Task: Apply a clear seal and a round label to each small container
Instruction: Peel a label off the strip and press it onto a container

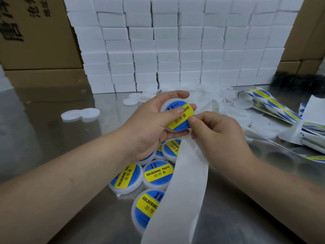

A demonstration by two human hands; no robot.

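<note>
Now gripping a small round container [173, 128] well above the desk [52, 141] with the left hand [149, 124], curling its fingers [175, 95] round the smooth white plastic rim and pressing the thumb flat across a glossy round label [182, 115] of blue with a yellow band on the container's upper face. Pinching that label's lower right edge between thumb and forefinger of the right hand [218, 136], folding the other fingers [195, 133] loosely underneath. Trailing a long, matte white backing strip [179, 191] from beneath the right hand down to the near edge of view, draping over part of the nearest of the labelled containers [158, 174]. Lying flat in a tight cluster just below the hands, touching one another, showing the same blue and yellow rounds inside white rims. Showing brushed, reflective metal across the desk, leaving open room on the left side, where two loose translucent lids [80, 114] are resting together, rims touching. Crowding the right side with curled strips of labels [274, 104] and a heap of plain white rounds [260, 120]. Closing off the far edge with a stacked wall of white, foam-like rectangular blocks [175, 50], standing between brown cardboard boxes [35, 41] at both sides.
</note>
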